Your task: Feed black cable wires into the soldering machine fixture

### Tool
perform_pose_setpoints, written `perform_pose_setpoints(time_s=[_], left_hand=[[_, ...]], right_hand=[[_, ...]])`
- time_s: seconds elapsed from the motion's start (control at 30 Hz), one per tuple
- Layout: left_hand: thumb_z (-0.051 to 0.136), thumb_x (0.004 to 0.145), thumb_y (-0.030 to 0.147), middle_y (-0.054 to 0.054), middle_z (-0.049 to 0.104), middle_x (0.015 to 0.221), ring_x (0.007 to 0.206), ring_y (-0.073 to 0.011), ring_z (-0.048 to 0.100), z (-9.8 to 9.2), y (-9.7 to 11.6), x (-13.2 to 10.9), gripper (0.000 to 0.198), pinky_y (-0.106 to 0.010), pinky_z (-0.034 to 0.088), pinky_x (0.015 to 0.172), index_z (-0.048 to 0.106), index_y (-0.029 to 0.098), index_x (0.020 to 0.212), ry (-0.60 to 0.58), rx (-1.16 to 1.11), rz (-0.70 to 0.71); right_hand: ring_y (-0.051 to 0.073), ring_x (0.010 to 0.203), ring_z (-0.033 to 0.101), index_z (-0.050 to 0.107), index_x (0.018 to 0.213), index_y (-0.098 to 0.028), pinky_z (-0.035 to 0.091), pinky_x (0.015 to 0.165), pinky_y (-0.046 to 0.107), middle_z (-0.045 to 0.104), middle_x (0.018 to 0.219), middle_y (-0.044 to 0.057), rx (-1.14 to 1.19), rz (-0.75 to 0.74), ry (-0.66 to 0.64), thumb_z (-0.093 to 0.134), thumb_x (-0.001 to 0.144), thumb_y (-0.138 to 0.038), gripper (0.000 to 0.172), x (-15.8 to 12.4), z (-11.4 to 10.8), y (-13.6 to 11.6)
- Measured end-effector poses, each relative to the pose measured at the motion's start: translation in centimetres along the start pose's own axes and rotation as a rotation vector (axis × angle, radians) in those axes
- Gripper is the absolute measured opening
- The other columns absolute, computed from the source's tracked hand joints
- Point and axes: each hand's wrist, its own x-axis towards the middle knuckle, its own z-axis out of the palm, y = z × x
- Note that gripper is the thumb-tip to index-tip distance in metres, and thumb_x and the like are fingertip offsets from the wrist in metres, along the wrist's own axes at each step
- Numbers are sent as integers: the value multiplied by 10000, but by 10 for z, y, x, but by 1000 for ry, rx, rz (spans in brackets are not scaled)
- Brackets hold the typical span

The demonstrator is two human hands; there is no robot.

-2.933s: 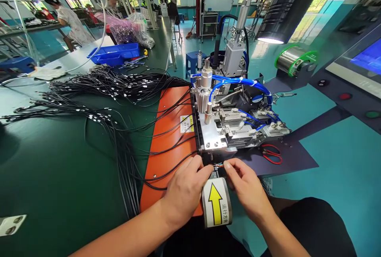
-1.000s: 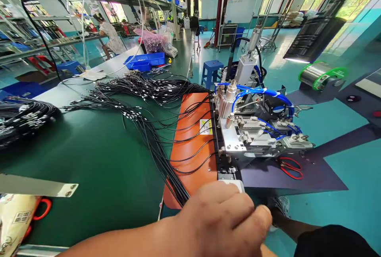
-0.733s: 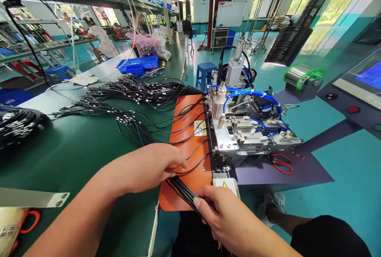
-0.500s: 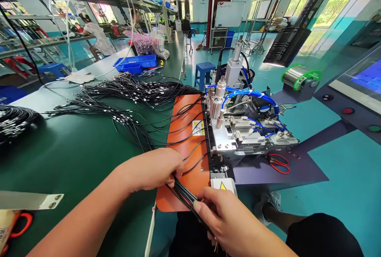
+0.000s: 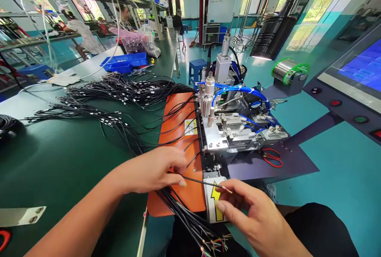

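My left hand (image 5: pixel 166 171) is closed over the orange plate, a single black cable (image 5: pixel 198 180) running out from between its thumb and fingers. The stripped end of that cable, with thin coloured wires, reaches my right hand (image 5: pixel 253 213). There the thumb and index finger are apart, and the cable tip lies against the index finger. Below my left hand hangs a bundle of black cables (image 5: pixel 184 215), its bare coloured wire ends fanned out over my lap. The orange plate (image 5: pixel 175 130) carries several more cables leading to a bench machine (image 5: pixel 220 126) with metal cylinders and blue air tubes.
A large pile of black cables (image 5: pixel 119 90) covers part of the green table (image 5: pixel 68 161). Blue trays (image 5: pixel 125 62) stand behind it. Red-handled scissors (image 5: pixel 272 157) lie below the machine. A solder spool (image 5: pixel 287 71) and a control screen (image 5: pixel 363 66) are at right.
My right hand has let go of the cable bundle and moved up and right. One cable now stretches between my hands, while the bundle's wire ends have fanned out below.
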Motion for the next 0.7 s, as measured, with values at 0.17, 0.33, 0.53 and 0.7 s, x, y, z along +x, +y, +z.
perform_pose_setpoints(time_s=[0.17, 0.33, 0.53, 0.7], left_hand=[[614, 921, 141, 10, 581, 873, 789, -127, 535, 58, 25, 27, 61, -219, 398, 683, 643, 190, 898, 236, -166, 84], [590, 946, 200, -20, 554, 863, 758, -143, 540, 101, 26, 47, 81, -238, 415, 654, 667, 191, 921, 506, -204, 43], [506, 972, 199, -36, 555, 851, 739, -159, 518, 113, 22, 51, 121, -265, 412, 645, 621, 189, 933, 635, -94, 72], [505, 946, 141, -36, 547, 844, 733, -160, 504, 115, 20, 51, 107, -266, 402, 628, 579, 183, 882, 650, -116, 63]], right_hand=[[171, 782, 621, 670, 1019, -230, 504, 694, 257, 700, 880, 12, 109, 56, 150, 611, 923, -387, 193, 6, -3, 13], [174, 819, 617, 652, 1110, -218, 514, 732, 266, 692, 933, 30, 176, 103, 259, 669, 885, -414, 299, 11, -9, 28], [169, 813, 589, 651, 1126, -207, 493, 743, 267, 652, 900, 24, 197, 157, 324, 686, 868, -474, 373, 5, -11, 41], [152, 818, 572, 655, 1130, -209, 478, 723, 242, 646, 925, 19, 343, 163, 306, 690, 871, -488, 382, 8, -10, 37]])
